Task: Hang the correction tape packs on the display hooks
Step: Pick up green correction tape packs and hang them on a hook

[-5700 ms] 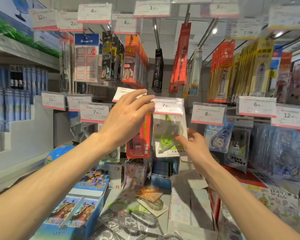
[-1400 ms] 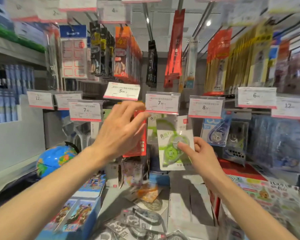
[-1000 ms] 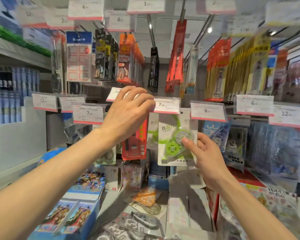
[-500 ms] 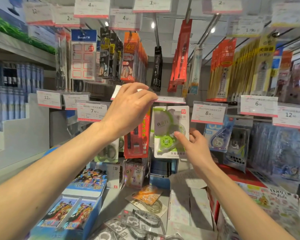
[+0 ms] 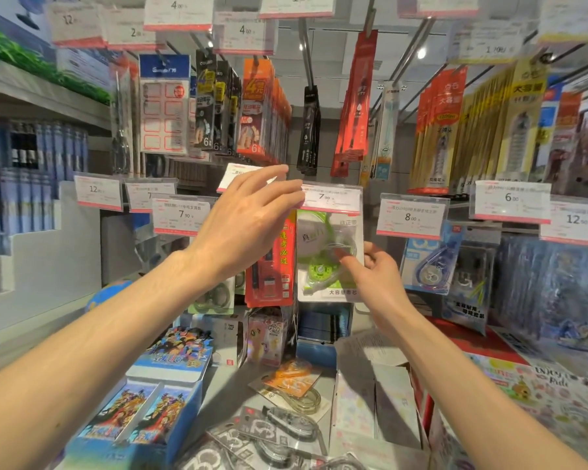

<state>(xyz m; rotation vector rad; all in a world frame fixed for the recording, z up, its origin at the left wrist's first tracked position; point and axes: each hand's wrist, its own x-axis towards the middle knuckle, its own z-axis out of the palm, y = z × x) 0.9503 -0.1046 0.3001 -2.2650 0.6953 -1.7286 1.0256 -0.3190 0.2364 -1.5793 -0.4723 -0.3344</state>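
Note:
A green correction tape pack (image 5: 326, 256) hangs upright below the 7.90 price tag (image 5: 331, 198), and the tag covers the pack's top edge. My right hand (image 5: 375, 278) holds the pack at its right side, index finger across the clear blister. My left hand (image 5: 248, 218) is raised to the left of it, fingertips on the tag's left edge; the thumb is hidden. The hook itself is out of sight behind the tag. More correction tape packs (image 5: 269, 432) lie loose on the shelf below.
A red pack (image 5: 272, 262) hangs directly left of the green one, and blue tape packs (image 5: 431, 262) hang to the right under the 8.00 tag. Below stand cartoon card boxes (image 5: 143, 401), an orange pack (image 5: 292, 381) and a white carton (image 5: 374, 388). Upper hooks are crowded.
The price tag, tipped up flat half a second ago, has dropped back down over the pack's top. The pack has gone further back under the tag, my right hand still on it.

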